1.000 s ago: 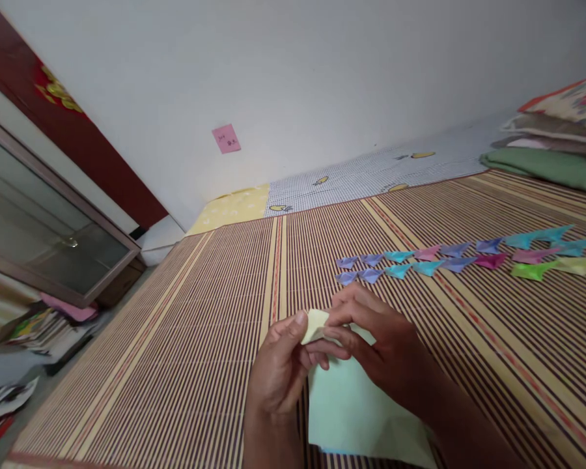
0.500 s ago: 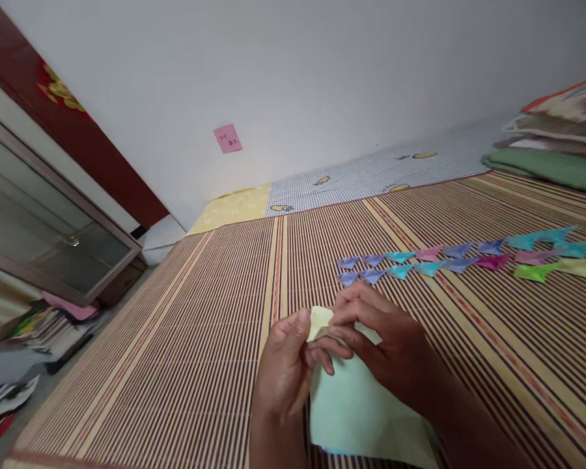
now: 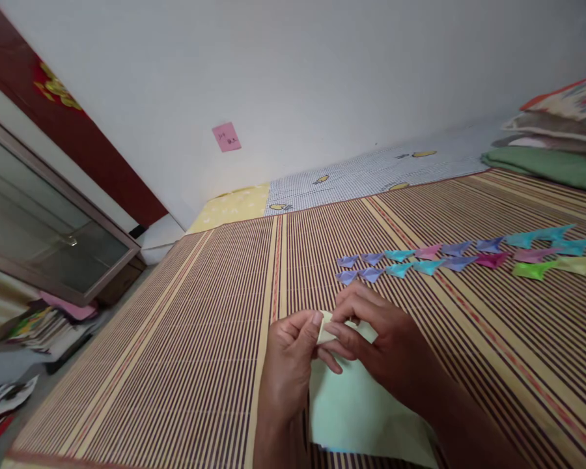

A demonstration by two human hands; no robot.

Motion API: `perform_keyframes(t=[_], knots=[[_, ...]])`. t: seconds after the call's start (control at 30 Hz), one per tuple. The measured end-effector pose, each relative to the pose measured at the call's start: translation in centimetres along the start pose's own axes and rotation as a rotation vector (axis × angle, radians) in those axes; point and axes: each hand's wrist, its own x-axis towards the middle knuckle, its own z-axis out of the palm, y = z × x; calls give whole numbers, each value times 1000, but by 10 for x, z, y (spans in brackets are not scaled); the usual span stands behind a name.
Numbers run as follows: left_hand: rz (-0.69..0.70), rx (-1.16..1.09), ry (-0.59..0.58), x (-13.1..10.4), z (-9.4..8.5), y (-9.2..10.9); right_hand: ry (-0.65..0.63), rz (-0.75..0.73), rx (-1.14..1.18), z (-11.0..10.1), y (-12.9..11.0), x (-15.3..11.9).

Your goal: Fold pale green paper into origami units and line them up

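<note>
A small folded piece of pale yellow paper [image 3: 325,327] is pinched between my two hands, and fingers cover much of it. My left hand [image 3: 293,355] grips its left side with the thumb on top. On its right side, the thumb and fingers of my right hand [image 3: 378,335] close on the paper. Beneath my hands lie light green paper sheets [image 3: 361,410], partly hidden by my right hand and forearm. A bluish edge shows at the near side of the sheets.
Two rows of folded coloured paper shapes [image 3: 444,264] lie on the striped mat [image 3: 200,339] to the right. Folded bedding [image 3: 551,163] is stacked at the far right. A glass-doored cabinet [image 3: 63,221] and books [image 3: 43,329] stand at left. A pink note [image 3: 226,137] hangs on the wall.
My left thumb has moved right and over the yellow paper, and the hands are closer together. Less of the paper shows now. The sheets and the rows of shapes lie as before.
</note>
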Motion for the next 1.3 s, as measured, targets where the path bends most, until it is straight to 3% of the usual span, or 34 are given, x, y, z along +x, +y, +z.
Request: perform_keyframes(t=[0.33, 0.6, 1.0, 1.17, 1.3], knots=[[11, 78, -42, -4, -9, 3, -35, 58, 38, 3, -2, -3], [22, 177, -30, -8, -6, 12, -55, 81, 26, 4, -3, -3], [-20, 183, -83, -9, -8, 9, -46, 108, 56, 1, -1, -3], [-25, 206, -59, -7, -5, 10, -29, 141, 61, 3, -2, 0], [-9, 212, 39, -6, -3, 10, -6, 241, 119, -4, 3, 1]])
